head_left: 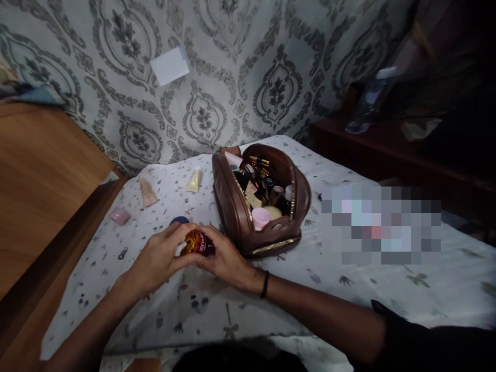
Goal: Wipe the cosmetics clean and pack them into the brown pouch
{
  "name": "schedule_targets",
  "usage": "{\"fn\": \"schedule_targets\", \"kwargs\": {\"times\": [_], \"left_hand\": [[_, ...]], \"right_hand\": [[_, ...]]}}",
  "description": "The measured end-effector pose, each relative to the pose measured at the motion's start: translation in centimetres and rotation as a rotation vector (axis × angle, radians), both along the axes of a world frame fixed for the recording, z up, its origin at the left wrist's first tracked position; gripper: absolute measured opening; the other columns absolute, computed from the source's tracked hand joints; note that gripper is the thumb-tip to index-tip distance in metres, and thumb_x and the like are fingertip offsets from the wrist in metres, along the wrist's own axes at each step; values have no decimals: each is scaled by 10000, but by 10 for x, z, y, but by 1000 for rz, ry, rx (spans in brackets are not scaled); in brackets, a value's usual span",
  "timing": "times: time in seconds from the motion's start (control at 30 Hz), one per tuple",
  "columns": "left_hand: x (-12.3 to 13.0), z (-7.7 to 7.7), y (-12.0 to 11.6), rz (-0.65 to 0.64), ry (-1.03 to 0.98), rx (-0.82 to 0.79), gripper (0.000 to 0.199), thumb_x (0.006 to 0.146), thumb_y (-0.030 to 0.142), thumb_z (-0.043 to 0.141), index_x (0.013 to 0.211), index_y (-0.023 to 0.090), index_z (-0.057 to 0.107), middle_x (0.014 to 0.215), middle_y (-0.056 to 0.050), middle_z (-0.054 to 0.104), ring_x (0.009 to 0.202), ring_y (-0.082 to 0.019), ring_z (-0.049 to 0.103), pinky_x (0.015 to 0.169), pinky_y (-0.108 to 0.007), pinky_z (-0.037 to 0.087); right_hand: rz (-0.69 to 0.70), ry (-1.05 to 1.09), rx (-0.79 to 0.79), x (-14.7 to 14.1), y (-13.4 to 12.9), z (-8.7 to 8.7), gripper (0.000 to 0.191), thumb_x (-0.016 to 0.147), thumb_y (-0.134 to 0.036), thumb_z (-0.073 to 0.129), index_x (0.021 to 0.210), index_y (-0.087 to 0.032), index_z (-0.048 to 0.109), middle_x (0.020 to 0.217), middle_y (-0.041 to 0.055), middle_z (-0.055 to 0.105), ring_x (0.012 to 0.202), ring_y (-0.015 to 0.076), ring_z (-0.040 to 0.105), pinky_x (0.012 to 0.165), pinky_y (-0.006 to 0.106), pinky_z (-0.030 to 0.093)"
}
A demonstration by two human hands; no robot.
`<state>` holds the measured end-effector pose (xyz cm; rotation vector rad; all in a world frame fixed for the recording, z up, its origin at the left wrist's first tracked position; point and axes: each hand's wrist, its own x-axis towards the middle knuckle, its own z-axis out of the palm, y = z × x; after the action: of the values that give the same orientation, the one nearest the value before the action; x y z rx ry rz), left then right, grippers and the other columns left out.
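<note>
Between both hands is a small amber bottle with a dark red label, held nearly sideways. My left hand has its fingers closed round the pale end at the left. My right hand is wrapped about the other end, and its fingers hide that part. Just behind the hands, a dark blue round object is partly covered. To the right of them stands a brown leather toiletry bag, unzipped. Inside it are a pink-lidded jar, gold-banded sticks and several other cosmetics.
On the patterned white sheet lie a cream tube, a beige tube and a pink item. A clear bottle stands on a dark red table at right. Wooden furniture borders the left. A blurred patch covers the sheet's right.
</note>
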<state>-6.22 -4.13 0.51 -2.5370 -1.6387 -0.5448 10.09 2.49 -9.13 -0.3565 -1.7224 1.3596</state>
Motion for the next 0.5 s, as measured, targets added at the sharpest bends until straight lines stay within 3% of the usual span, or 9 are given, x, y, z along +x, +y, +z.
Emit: {"fn": "schedule_targets", "kwargs": {"times": [0.13,0.23,0.33,0.4,0.5], "left_hand": [[10,-9,-8,31,168,359,302,1006,358,516,1213,144,568,990,-84,644,862,-195,649,709,-280,545],[28,-14,-10,-75,283,406,270,1009,303,497,1192,129,592,1103,-130,657,1014,-264,612,834,-372,536],[37,-14,-8,-62,253,260,329,1039,314,403,1268,149,572,1173,-131,662,1082,-303,577,877,-453,508],[34,-10,-6,-10,96,69,357,1053,328,353,1310,179,551,1167,-110,668,1072,-278,590,879,-436,509],[23,-8,-4,70,-234,-211,361,1050,400,365,1299,229,562,1184,-76,667,1092,-236,620,931,-393,504]], "right_hand": [[-19,-24,-52,1,1,2,542,738,-250,807,1223,-168,580,1147,80,639,1065,228,608,968,384,480],[46,-9,30,1,-2,3,464,757,-190,750,1199,-174,609,1180,82,648,1110,230,606,1003,381,472],[155,-34,56,1,-6,2,465,766,-232,753,1207,-170,618,1210,87,655,1081,235,631,948,372,510],[171,-55,34,1,-8,1,511,745,-308,801,1197,-151,624,1221,105,654,1091,253,630,922,378,523],[173,-24,27,1,-10,-1,608,694,-357,861,1214,-155,619,1252,112,648,1171,266,601,1008,406,483]]}}
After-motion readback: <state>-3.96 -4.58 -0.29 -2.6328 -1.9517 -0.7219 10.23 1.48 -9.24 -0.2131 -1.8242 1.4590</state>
